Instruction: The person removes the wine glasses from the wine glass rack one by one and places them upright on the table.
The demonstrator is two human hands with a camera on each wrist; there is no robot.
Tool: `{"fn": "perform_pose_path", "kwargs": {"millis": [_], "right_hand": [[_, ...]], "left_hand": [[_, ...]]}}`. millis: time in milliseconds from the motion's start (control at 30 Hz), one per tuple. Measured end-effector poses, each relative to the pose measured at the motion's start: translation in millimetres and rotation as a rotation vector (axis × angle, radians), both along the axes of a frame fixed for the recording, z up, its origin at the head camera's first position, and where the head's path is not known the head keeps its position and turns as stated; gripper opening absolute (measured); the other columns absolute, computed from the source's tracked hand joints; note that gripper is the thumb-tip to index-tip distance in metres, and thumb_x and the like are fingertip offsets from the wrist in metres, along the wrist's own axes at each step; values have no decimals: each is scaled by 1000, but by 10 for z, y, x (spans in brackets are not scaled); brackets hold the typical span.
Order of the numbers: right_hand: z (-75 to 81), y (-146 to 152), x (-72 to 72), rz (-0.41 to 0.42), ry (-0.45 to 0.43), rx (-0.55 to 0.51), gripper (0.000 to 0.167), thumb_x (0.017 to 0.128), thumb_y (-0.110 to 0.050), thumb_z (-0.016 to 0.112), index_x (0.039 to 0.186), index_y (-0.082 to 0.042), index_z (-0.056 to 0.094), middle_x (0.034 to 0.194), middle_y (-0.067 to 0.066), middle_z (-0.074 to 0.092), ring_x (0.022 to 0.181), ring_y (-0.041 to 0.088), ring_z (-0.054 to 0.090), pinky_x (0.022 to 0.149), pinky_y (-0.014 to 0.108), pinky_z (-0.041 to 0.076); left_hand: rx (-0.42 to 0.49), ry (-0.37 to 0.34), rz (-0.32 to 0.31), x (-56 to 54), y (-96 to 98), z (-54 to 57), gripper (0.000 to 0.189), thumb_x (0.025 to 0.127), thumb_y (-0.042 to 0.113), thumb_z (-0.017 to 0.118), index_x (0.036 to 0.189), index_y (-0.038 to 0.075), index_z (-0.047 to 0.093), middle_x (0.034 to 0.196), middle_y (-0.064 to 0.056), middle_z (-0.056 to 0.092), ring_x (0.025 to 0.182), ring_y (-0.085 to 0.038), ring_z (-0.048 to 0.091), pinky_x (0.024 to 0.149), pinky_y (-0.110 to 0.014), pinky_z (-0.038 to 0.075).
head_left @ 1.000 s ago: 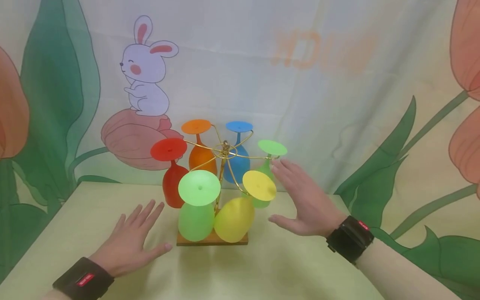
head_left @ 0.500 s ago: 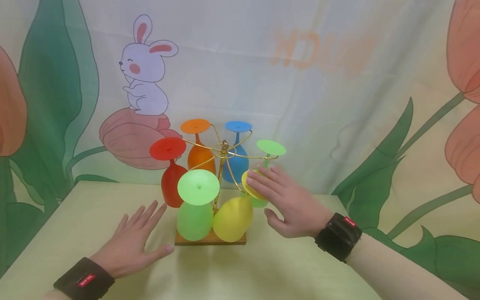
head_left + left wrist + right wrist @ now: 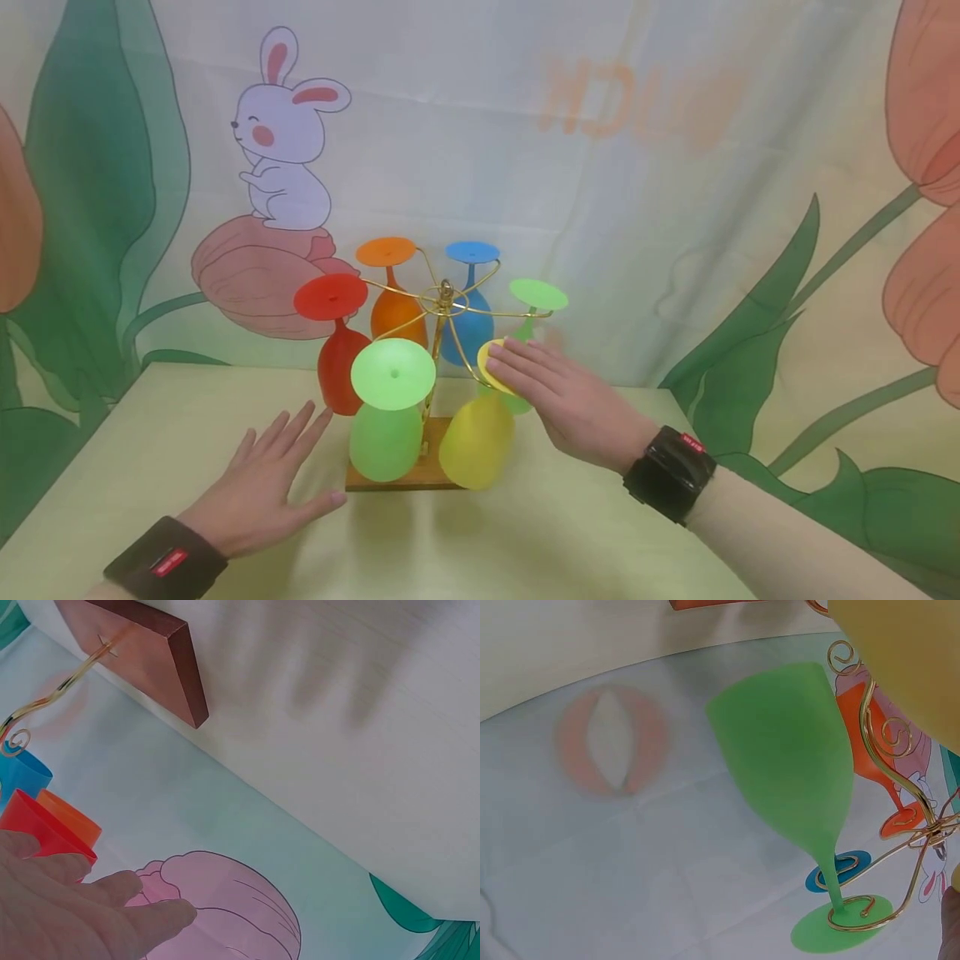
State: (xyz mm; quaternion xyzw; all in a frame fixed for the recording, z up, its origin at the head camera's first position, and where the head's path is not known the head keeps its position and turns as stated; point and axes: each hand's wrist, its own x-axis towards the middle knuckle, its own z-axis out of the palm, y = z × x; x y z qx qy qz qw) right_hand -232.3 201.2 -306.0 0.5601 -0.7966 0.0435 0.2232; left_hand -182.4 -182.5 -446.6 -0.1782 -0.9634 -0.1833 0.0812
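Note:
A gold wire rack (image 3: 446,303) on a wooden base (image 3: 405,480) holds colored wine glasses upside down by their feet. At its front right, my right hand (image 3: 581,408) holds the yellow wine glass (image 3: 477,442) at its foot; the fingers lie across the foot and the thumb is hidden beneath. The yellow bowl tilts and looms close in the right wrist view. My left hand (image 3: 262,492) is spread over the table left of the rack, near the red wine glass (image 3: 342,367) and the front light green wine glass (image 3: 386,442), holding nothing.
An orange wine glass (image 3: 397,317) and a blue wine glass (image 3: 468,327) hang at the back. Another green wine glass (image 3: 787,750) hangs at the right, just behind the right hand. A printed curtain (image 3: 615,208) stands behind the pale table (image 3: 570,533).
My right hand has moved left from beside the rack onto the yellow wine glass's foot. The yellow bowl has swung slightly right. My left hand stays in place.

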Motion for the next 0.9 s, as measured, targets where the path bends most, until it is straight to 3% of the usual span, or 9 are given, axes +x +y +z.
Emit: {"fn": "perform_pose_path", "kwargs": {"millis": [233, 467, 767, 900], "right_hand": [[111, -100, 7, 24, -18, -6, 72, 82, 22, 40, 148, -6, 37, 152, 6, 37, 141, 24, 30, 115, 41, 22], [257, -214, -46, 52, -25, -27, 67, 83, 21, 44, 144, -5, 44, 147, 8, 45, 137, 26, 37, 114, 40, 26], [220, -159, 37, 26, -2, -12, 69, 82, 21, 40, 145, -8, 44, 147, 5, 46, 137, 24, 37, 114, 46, 25], [236, -225, 63, 41, -12, -13, 70, 83, 21, 42, 146, -8, 43, 148, 4, 44, 138, 23, 36, 114, 42, 25]], "left_hand": [[4, -2, 1, -8, -47, -29, 97, 83, 75, 49, 157, 24, 12, 160, -11, 16, 140, -46, 17, 106, -70, 12], [5, -16, -1, -10, -87, -35, 97, 83, 75, 48, 157, 24, 12, 160, -12, 16, 141, -46, 17, 106, -70, 12], [1, -27, 10, 2, -105, -39, 97, 83, 74, 49, 157, 21, 15, 159, -13, 17, 141, -46, 16, 107, -70, 11], [-1, -40, 17, 1, -111, -50, 98, 83, 76, 48, 157, 21, 14, 159, -13, 17, 141, -46, 16, 107, -70, 11]]}}
